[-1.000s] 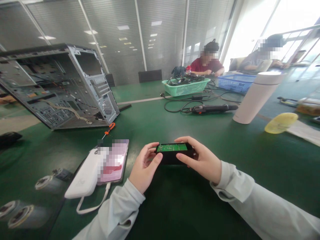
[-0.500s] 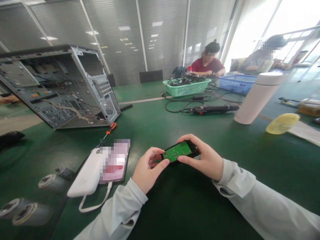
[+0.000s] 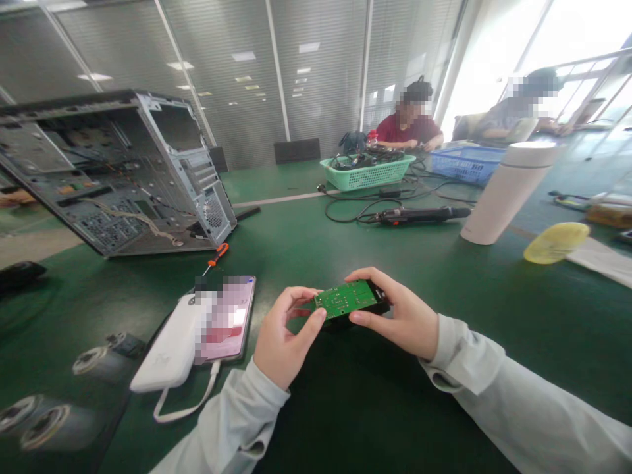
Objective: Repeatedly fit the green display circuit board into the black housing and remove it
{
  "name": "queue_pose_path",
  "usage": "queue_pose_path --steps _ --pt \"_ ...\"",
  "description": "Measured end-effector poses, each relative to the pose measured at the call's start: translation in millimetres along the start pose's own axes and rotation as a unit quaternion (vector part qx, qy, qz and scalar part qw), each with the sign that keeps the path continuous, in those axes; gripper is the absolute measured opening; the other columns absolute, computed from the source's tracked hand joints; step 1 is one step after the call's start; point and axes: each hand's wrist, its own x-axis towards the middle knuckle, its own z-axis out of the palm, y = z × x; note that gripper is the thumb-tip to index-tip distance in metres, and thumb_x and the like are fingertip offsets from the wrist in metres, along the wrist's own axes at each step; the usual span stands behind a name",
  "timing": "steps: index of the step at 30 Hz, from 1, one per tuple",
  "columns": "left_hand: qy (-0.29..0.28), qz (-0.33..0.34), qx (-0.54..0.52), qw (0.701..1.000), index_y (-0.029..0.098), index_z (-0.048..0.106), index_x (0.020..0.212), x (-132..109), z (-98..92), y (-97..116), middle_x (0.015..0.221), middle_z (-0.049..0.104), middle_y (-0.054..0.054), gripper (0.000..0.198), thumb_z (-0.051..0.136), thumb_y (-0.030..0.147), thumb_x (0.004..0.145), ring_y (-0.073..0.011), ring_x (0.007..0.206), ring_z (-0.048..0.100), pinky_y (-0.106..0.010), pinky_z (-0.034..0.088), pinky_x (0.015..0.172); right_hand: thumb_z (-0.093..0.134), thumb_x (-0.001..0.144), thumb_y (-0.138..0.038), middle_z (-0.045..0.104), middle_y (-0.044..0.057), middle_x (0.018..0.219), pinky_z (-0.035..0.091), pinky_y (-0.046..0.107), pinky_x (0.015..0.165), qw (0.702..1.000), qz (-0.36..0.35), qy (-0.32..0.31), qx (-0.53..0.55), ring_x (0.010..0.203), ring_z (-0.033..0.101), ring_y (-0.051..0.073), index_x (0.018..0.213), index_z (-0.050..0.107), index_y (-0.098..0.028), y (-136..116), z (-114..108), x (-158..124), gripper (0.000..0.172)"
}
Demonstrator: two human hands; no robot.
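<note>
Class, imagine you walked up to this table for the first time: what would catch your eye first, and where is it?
Probably the open computer case, standing large at the left on the green table. Next, the bright green circuit board over a black housing, held between the left hand and right hand near the middle. The pale bottle at the right also stands out.

The window [image 3: 592, 26] glares white at upper right, edges blurring, near tabletop [image 3: 370, 408] dim.
</note>
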Motion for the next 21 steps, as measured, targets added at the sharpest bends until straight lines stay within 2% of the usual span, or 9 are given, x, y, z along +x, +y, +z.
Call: queue_pose_path --steps 2,4,7,9,11,14,16,19,21 --pt "0.006 0.029 0.041 0.999 0.017 0.054 0.096 -1 -1.8 -1 0.098 0.064 -0.008 0.019 0.056 0.027 0.08 -0.0195 0.09 0.062 -0.033 0.051 0.077 0.059 0.084 -0.039 0.052 0.004 0.103 0.042 0.024 0.074 1.0 0.008 -0.007 -0.011 0.088 0.051 0.013 0.112 0.048 -0.018 -2 0 -1 0.037" --pt "-0.008 0.073 0.113 0.991 0.017 0.054 0.106 -2 -3.8 -1 0.101 0.062 -0.008 0.029 0.057 0.027 0.079 -0.0211 0.092 0.06 -0.036 0.051 0.077 0.058 0.084 -0.038 0.052 0.004 0.102 0.043 0.023 0.072 1.0 0.013 -0.01 -0.022 0.087 0.051 0.013 0.111 0.047 -0.018 -5 -1 -1 0.035" --pt "-0.041 0.146 0.246 0.957 0.016 0.054 0.117 -1 -6.2 0 0.097 0.061 -0.009 0.047 0.065 0.033 0.075 -0.0242 0.091 0.056 -0.04 0.048 0.078 0.058 0.084 -0.037 0.052 0.004 0.103 0.044 0.023 0.072 0.998 0.004 -0.021 -0.051 0.09 0.051 0.014 0.111 0.047 -0.019 -9 -1 -2 0.035" --pt "-0.046 0.169 0.296 0.939 0.016 0.058 0.112 -1 -6.7 2 0.09 0.06 -0.008 0.043 0.065 0.037 0.075 -0.024 0.086 0.055 -0.04 0.047 0.076 0.06 0.084 -0.037 0.051 0.005 0.106 0.044 0.024 0.076 0.997 -0.004 -0.026 -0.07 0.094 0.051 0.015 0.115 0.045 -0.019 -10 -2 -3 0.038" --pt "-0.042 0.17 0.304 0.936 0.016 0.061 0.106 -1 -6.5 3 0.086 0.059 -0.007 0.035 0.061 0.037 0.078 -0.0232 0.084 0.054 -0.038 0.046 0.075 0.061 0.083 -0.039 0.05 0.005 0.108 0.044 0.026 0.079 0.998 -0.004 -0.022 -0.066 0.096 0.05 0.016 0.121 0.042 -0.021 -10 -3 -2 0.047" --pt "-0.029 0.147 0.267 0.952 0.016 0.061 0.104 -2 -5.7 4 0.087 0.058 -0.006 0.032 0.06 0.036 0.079 -0.0221 0.082 0.054 -0.036 0.045 0.074 0.062 0.081 -0.044 0.049 0.006 0.108 0.045 0.028 0.08 0.999 0.033 -0.024 -0.034 0.094 0.051 0.016 0.132 0.032 -0.021 -7 -5 -1 0.064" --pt "-0.009 0.106 0.21 0.972 0.016 0.062 0.102 -2 -4.9 4 0.085 0.058 -0.006 0.031 0.06 0.036 0.079 -0.021 0.08 0.054 -0.034 0.044 0.073 0.063 0.08 -0.046 0.05 0.007 0.108 0.045 0.031 0.083 0.998 0.063 -0.025 -0.02 0.096 0.052 0.018 0.134 0.03 -0.02 -4 -7 0 0.069" --pt "0.038 -0.007 0.05 0.998 0.017 0.064 0.097 1 -3.0 -1 0.084 0.061 -0.005 0.029 0.06 0.038 0.078 -0.0193 0.076 0.056 -0.03 0.045 0.069 0.063 0.078 -0.051 0.052 0.007 0.104 0.044 0.034 0.085 0.995 0.094 -0.021 -0.01 0.095 0.052 0.02 0.133 0.032 -0.02 2 -9 2 0.07" --pt "0.053 -0.092 -0.085 0.991 0.016 0.065 0.091 3 -1.1 -5 0.083 0.064 -0.006 0.032 0.059 0.044 0.077 -0.0184 0.073 0.057 -0.028 0.046 0.064 0.061 0.077 -0.053 0.054 0.005 0.099 0.046 0.034 0.079 0.994 0.112 -0.007 -0.014 0.087 0.055 0.019 0.131 0.035 -0.021 6 -10 2 0.069"
